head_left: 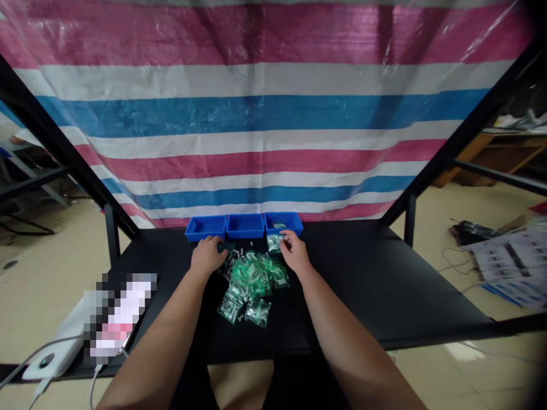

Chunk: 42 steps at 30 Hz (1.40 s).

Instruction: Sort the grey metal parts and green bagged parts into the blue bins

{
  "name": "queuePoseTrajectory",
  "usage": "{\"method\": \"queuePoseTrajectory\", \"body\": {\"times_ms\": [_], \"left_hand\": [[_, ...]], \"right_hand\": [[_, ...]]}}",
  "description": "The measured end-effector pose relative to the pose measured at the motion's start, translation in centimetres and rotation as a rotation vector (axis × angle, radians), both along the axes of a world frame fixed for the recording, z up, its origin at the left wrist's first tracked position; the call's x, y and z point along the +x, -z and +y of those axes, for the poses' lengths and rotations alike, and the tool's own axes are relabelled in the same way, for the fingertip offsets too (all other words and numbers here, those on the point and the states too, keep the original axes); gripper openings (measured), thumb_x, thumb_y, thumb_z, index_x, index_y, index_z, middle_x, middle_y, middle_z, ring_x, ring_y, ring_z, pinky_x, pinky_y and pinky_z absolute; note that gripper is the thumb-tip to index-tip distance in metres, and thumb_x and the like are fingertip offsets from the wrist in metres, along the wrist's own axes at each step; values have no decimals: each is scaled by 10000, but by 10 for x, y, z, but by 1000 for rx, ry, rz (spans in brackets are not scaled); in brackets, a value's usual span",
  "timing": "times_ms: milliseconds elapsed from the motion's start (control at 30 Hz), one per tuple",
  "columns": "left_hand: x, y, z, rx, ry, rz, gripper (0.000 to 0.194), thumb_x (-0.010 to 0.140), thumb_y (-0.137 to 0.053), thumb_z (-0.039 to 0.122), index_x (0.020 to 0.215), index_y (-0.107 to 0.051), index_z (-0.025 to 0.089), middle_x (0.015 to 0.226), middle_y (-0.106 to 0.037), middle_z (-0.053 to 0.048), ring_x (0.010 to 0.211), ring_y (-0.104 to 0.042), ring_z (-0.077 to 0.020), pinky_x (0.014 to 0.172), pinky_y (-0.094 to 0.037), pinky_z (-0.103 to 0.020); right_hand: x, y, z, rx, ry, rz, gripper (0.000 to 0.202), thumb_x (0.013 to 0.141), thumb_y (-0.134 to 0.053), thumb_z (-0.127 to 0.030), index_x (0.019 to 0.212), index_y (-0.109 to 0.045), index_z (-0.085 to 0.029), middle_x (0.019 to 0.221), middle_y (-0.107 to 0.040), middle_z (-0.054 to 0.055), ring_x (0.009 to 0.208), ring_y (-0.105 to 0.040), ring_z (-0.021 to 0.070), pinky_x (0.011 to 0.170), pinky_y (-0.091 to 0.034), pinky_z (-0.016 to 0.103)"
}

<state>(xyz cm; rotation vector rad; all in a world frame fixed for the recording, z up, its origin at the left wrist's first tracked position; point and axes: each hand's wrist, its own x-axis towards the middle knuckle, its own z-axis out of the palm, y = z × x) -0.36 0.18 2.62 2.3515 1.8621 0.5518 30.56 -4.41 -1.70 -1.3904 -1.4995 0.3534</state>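
My right hand (pixel 296 251) pinches a small clear plastic bag of small pieces (pixel 274 244) in front of the right blue bin (pixel 294 224). My left hand (pixel 207 256) curls its fingers at a small greenish plastic bag (pixel 226 247) at the pile's left edge; its fingertips are partly hidden. Between my forearms lies a pile of small plastic bags (pixel 252 276), green-tinted and clear, holding pale pieces like screws or plugs. Two clear bags rest at its near side, and loose pieces lie around it.
The left blue bin (pixel 205 228) and middle blue bin (pixel 245 226) join the right one, which holds a few small pieces. A blurred-out phone-like device (pixel 128 307) and a white power bank-like box (pixel 60 341) with cables sit left. A striped sheet (pixel 260 119) hangs behind the black table (pixel 363 285).
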Motion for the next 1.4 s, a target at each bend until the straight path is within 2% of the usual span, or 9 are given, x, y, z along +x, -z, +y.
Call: {"method": "queuePoseTrajectory", "body": {"times_ms": [233, 367, 500, 667, 900, 1000, 1167, 1267, 1400], "left_hand": [[-26, 25, 2, 149, 64, -238, 252, 788, -647, 319, 1002, -735, 220, 1073, -687, -100, 999, -642, -296, 977, -515, -455], [-28, 28, 8, 126, 48, -346, 229, 741, -660, 272, 955, -724, 225, 1069, -666, -90, 1015, -651, -287, 973, -528, -438], [-25, 19, 8, 111, 49, -430, 176, 741, -655, 252, 904, -720, 234, 1045, -663, -68, 963, -660, -260, 912, -540, -396], [-24, 8, 3, 146, 59, -486, 94, 768, -604, 216, 811, -684, 236, 923, -670, -36, 880, -653, -229, 839, -528, -367], [-25, 18, 9, 59, -41, -673, 189, 700, -621, 207, 870, -701, 225, 954, -631, -40, 773, -648, -182, 755, -562, -328], [-20, 20, 10, 20, -82, -886, 146, 707, -662, 253, 848, -660, 216, 869, -649, -25, 768, -636, -174, 732, -531, -306], [6, 10, 1, -195, -6, -1443, 292, 676, -799, 324, 820, -572, 210, 768, -620, 26, 691, -583, -107, 659, -471, -235], [22, 2, -9, -406, 56, -1636, 370, 648, -836, 312, 859, -545, 225, 845, -641, 24, 713, -592, -99, 647, -473, -223], [37, -3, -24, -614, 218, -1631, 407, 664, -853, 319, 912, -542, 238, 896, -650, 14, 736, -602, -104, 685, -499, -240]], "right_hand": [[8, 0, 12, -27, 69, 394, 364, 872, -653, -555, 999, -543, -232, 760, -641, -7, 605, -622, 156, 593, -548, 289], [-9, -7, 25, 61, 79, 481, 474, 857, -703, -577, 1138, -617, -205, 1091, -719, 114, 943, -737, 241, 850, -632, 402], [-19, -8, 23, 81, 41, 322, 451, 873, -719, -466, 1239, -648, -213, 1341, -599, 156, 1024, -723, 235, 853, -643, 388], [-15, -11, 15, 105, 117, 18, 231, 932, -619, -344, 1097, -719, -215, 1179, -609, 117, 891, -675, 202, 807, -627, 382], [-18, -21, 17, 176, 207, -289, 259, 918, -621, -290, 1140, -746, -244, 1175, -657, 123, 1140, -613, 315, 1074, -486, 555], [-29, -28, 8, 171, 67, -235, 285, 932, -634, -302, 1197, -729, -259, 1190, -634, 123, 1107, -635, 289, 1021, -539, 488], [-52, -31, -7, 32, -487, -151, 479, 966, -634, -292, 1440, -589, -351, 1153, -689, 61, 841, -678, 179, 781, -606, 346], [-61, -29, -9, 23, -523, -120, 521, 983, -623, -311, 1492, -533, -378, 1251, -692, 66, 983, -692, 204, 817, -610, 353], [-63, -26, -8, 20, -459, 100, 437, 984, -626, -359, 1412, -566, -295, 1322, -677, 102, 1104, -691, 232, 835, -610, 350]]}}
